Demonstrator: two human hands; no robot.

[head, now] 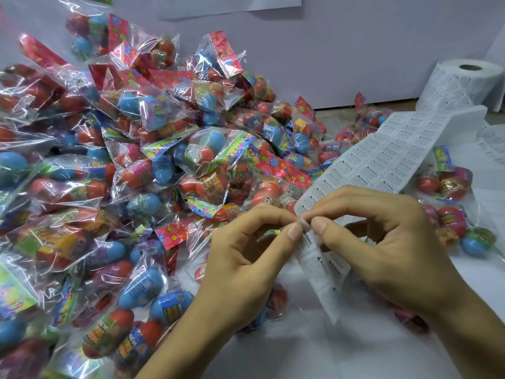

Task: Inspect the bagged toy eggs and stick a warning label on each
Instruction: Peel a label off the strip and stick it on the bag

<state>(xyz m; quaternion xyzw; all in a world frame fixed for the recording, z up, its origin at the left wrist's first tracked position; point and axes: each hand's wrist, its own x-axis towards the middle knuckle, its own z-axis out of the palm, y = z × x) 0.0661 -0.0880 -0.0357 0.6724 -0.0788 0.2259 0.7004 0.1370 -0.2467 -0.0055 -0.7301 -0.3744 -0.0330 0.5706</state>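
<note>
A big heap of clear bags of coloured toy eggs (131, 165) covers the left and middle of the white table. A long strip of white warning labels (382, 160) runs from a roll (461, 83) at the back right down to my hands. My left hand (246, 258) and my right hand (382, 242) meet at the strip's fold. Both pinch it with thumb and forefinger around a single label (306, 225). The strip's loose end (325, 280) hangs below my fingers. A bagged egg lies partly hidden under my hands.
A few more bagged eggs (451, 214) lie at the right, beside and under the strip. Loose label sheets (492, 149) lie at the far right. A pale wall (328, 50) stands behind the table. Bare white tabletop (314, 351) shows in front between my forearms.
</note>
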